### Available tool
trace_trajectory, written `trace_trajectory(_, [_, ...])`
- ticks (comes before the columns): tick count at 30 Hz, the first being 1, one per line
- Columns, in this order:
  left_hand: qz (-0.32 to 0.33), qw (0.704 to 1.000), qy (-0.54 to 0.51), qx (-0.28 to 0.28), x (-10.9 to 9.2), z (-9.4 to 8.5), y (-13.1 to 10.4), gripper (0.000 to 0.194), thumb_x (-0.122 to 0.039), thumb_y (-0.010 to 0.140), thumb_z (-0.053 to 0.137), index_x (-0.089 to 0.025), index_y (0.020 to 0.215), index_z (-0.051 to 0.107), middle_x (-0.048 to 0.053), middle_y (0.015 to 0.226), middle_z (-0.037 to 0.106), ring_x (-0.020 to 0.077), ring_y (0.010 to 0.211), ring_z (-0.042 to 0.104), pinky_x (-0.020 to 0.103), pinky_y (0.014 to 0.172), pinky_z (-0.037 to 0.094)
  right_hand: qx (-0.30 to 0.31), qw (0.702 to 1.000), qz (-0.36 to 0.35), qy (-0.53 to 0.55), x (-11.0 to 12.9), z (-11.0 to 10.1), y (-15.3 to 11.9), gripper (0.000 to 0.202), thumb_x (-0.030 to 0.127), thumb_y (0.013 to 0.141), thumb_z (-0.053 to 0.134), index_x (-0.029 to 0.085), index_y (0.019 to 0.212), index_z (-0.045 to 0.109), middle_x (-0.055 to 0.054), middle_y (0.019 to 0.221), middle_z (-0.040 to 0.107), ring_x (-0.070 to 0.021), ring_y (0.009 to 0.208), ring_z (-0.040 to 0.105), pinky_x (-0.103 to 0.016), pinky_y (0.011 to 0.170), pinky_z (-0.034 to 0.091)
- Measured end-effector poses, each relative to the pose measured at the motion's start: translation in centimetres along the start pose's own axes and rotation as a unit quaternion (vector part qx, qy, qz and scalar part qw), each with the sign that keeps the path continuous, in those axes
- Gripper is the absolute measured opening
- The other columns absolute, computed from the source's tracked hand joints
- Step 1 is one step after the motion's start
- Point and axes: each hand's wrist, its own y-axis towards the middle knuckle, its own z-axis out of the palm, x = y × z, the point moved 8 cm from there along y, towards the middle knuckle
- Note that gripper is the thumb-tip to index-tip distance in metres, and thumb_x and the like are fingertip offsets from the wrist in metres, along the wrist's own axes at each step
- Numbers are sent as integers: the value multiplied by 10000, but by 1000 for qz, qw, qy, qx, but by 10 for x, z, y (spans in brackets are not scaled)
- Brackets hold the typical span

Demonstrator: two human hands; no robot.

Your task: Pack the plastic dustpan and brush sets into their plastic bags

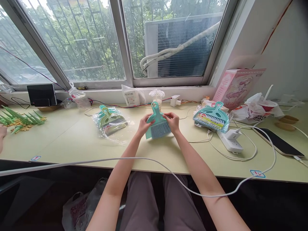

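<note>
Between my hands, above the middle of the table, is a teal hand brush (157, 116) with grey-blue bristles pointing down; a flat teal edge, apparently of a dustpan (148, 133), shows behind it. My left hand (143, 124) grips the left side, thumb across the front. My right hand (172, 122) pinches the right edge near the top of the bristles. Left of them lie wrapped brush and dustpan sets (110, 120) in clear plastic. Another wrapped set (211, 117), teal with a printed card, rests to the right.
A white cable (154, 161) hangs across the front, over my forearms. A power strip (229, 142) and a phone (279, 141) lie at right. Behind stand a lidded cup (157, 95) and a pink box (240, 88). Green spiky pieces (21, 118) and another person's hand (2, 133) are at far left.
</note>
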Motion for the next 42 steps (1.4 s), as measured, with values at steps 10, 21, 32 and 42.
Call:
trace_trajectory(10, [30,999,1,11,5,8,0,528,-517,762,742,-164,1152,695,71,963,753,247,946,678,329,813,516,65,994,-9,-83,-4,3,6,483,546,829,682,229,1194,679,-94,1247,697,-275,1207,614,-418,1011,487])
trace_trajectory(21, [50,995,81,-15,-8,2,-2,397,-399,798,680,-176,1121,742,67,1055,755,275,1010,667,362,875,511,39,994,86,-47,-18,7,0,412,567,704,778,253,969,808,-42,910,798,-288,993,715,-401,871,563])
trace_trajectory(32, [-82,991,-69,-80,35,-28,6,641,-480,656,833,-183,1201,675,82,1027,754,262,1004,691,398,928,522,46,965,118,-229,-52,-40,13,612,694,905,462,191,1125,733,-164,1316,655,-324,1286,523,-548,1090,363])
trace_trajectory(42, [-115,973,-133,-152,56,-60,11,580,-293,441,923,-169,954,683,90,984,732,263,985,681,428,954,524,130,843,85,-516,-76,-36,7,243,402,880,661,199,1008,702,-141,1193,624,-314,1226,473,-654,1117,158])
